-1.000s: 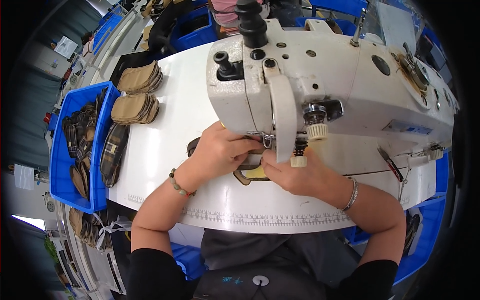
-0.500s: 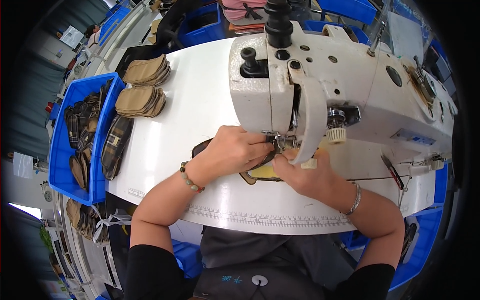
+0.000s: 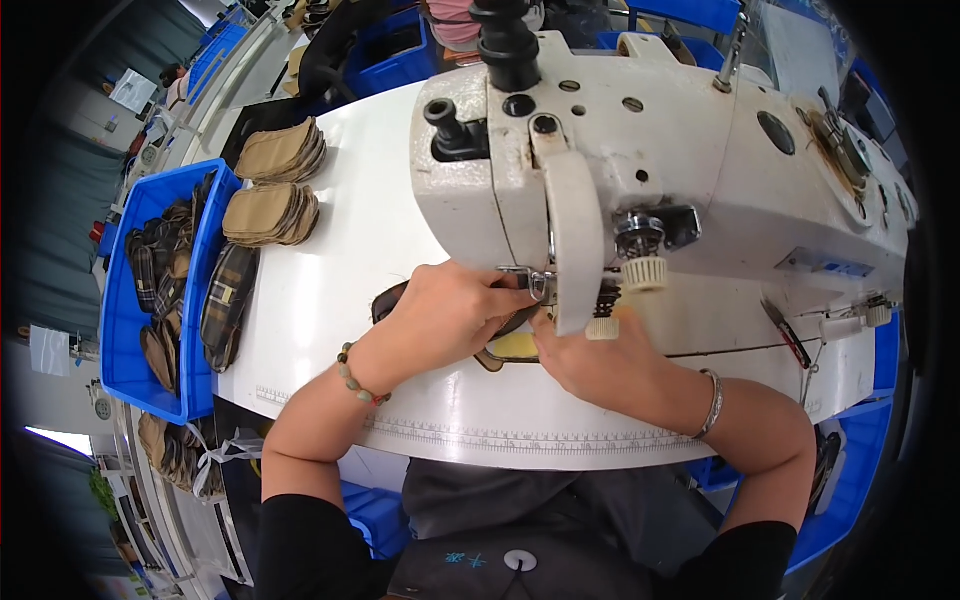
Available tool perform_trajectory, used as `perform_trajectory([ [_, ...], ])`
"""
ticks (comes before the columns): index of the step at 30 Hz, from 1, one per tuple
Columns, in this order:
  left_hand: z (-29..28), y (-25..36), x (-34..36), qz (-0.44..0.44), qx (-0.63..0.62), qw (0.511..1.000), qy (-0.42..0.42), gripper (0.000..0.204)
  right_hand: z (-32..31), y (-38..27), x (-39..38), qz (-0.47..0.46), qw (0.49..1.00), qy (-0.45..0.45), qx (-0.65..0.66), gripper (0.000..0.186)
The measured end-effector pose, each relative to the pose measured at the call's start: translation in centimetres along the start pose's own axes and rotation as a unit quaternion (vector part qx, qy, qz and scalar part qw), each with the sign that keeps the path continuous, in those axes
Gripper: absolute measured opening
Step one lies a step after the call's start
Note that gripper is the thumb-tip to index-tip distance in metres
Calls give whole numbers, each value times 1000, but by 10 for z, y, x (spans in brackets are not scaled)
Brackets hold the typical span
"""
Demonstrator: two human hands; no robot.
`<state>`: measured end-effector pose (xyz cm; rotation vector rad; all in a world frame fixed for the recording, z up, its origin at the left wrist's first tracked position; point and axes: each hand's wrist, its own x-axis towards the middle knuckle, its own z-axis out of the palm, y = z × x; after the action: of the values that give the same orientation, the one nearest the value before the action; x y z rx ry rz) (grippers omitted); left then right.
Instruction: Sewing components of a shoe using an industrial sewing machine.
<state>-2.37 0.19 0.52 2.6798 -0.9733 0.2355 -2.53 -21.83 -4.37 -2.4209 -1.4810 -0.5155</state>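
Observation:
A white sewing machine point(image 3: 690, 170) stands on a white table point(image 3: 330, 290). Under its head lies a small dark fabric piece with a yellow inner part point(image 3: 512, 347). My left hand point(image 3: 450, 312) presses on the left side of this piece, fingers reaching toward the presser foot. My right hand point(image 3: 590, 358) holds the piece's right side just below the machine head. Much of the piece is hidden under both hands. The needle area is covered by the machine's front guard point(image 3: 578, 245).
Two stacks of tan fabric pieces point(image 3: 270, 212) lie at the table's left. A blue bin point(image 3: 125, 330) with dark and plaid pieces sits beyond the left edge. A ruler strip runs along the table's front edge point(image 3: 500, 438). More blue bins stand behind the machine.
The view has shifted, so the machine and hands sit further right and higher in the picture. Both hands stay on the fabric piece under the machine head.

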Motion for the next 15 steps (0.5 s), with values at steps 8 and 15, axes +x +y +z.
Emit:
perform_trajectory([
  [8,-7,6,5,-6,0,999,-34,17,-5,-2,2,31,999,-38,15,39],
  [15,-5,7,4,-4,35,999,-32,12,2,5,-1,17,1000,-16,15,38],
])
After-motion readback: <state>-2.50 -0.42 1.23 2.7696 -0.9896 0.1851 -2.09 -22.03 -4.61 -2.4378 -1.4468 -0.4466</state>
